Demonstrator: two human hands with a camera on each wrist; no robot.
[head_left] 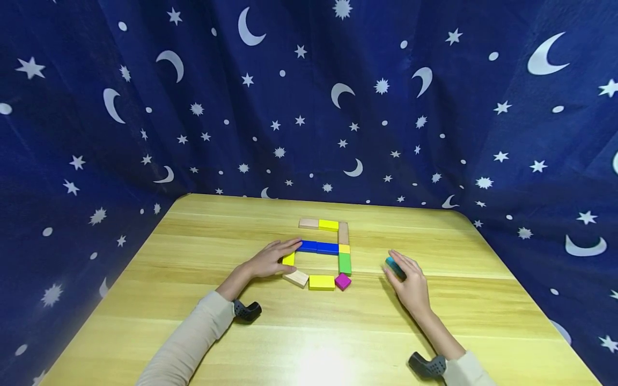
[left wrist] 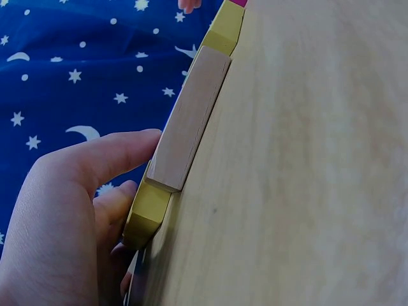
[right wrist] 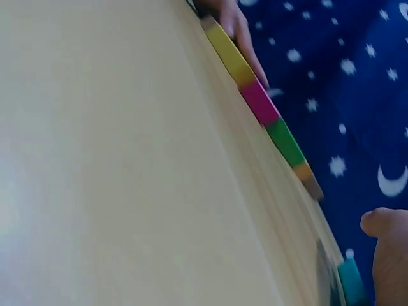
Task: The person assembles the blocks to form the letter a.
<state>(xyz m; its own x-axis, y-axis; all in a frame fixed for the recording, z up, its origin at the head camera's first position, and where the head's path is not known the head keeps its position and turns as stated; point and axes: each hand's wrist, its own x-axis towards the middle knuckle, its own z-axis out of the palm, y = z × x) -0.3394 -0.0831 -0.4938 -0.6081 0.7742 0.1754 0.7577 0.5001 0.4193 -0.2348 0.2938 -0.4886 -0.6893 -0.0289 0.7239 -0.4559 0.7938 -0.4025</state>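
Observation:
My left hand [head_left: 270,260] lies at the left side of a flat block outline, fingertips by a blue block [head_left: 306,246] and thumb at a plain wooden block [head_left: 296,277]. Between them shows a yellow block [head_left: 288,259]. In the left wrist view the thumb meets the back of the wooden block [left wrist: 191,121]. To the right, my right hand [head_left: 410,284] is around a teal block [head_left: 397,267], thumb and fingers loosely bent on either side. The right wrist view shows the thumb apart from the teal block [right wrist: 350,280]; the other fingers are hidden there.
The outline continues with a front yellow block [head_left: 321,282], a turned magenta block [head_left: 343,281], a green block [head_left: 345,264] and a second blue block [head_left: 328,249]. Wooden and yellow pieces form its back. A starry curtain [head_left: 309,96] hangs behind the wooden table [head_left: 309,332].

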